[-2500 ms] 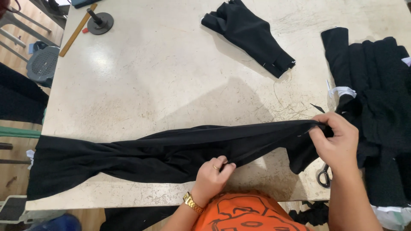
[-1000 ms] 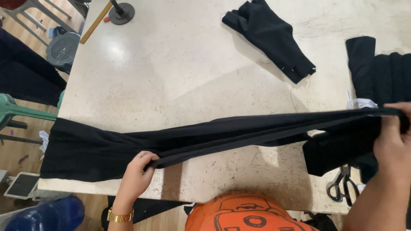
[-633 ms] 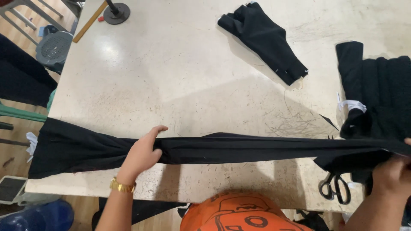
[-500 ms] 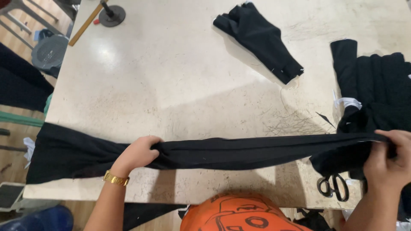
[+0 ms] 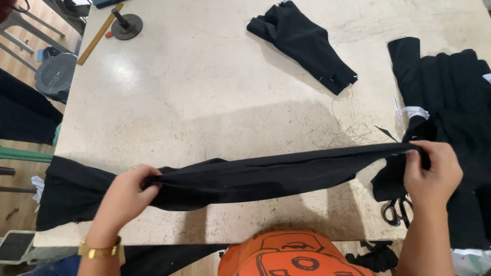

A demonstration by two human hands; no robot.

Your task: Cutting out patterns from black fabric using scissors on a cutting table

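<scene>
Stretching: both hands hold a long black garment (image 5: 255,176) taut, low over the near part of the bench (image 5: 204,92).
Left hand: the left hand (image 5: 125,197) grips the garment left of its middle, fingers (image 5: 148,185) curled shut around bunched cloth; a gold wristwatch (image 5: 99,250) sits on that wrist.
Right hand: the right hand (image 5: 429,171) pinches the garment's right end, fingers closed over the cloth edge, near the right edge of the bench.
Long axis: the garment runs left to right, almost parallel to the near bench edge, its right end a little farther from the person than the left.
Ends: left of the left hand the cloth widens and lies flat on the near left corner of the bench; below the right hand a loose part hangs down.
Scissors: black-handled scissors (image 5: 395,210) lie on the bench just beneath the right hand.
Stack: a stack of black garments (image 5: 455,102) lies on the right side, just beyond the right hand.
Far piece: a folded black piece (image 5: 302,43) lies at the far middle, well apart from the hands.
Far left: a round black weight (image 5: 125,25) and a wooden ruler (image 5: 97,36) lie at the far left corner.
</scene>
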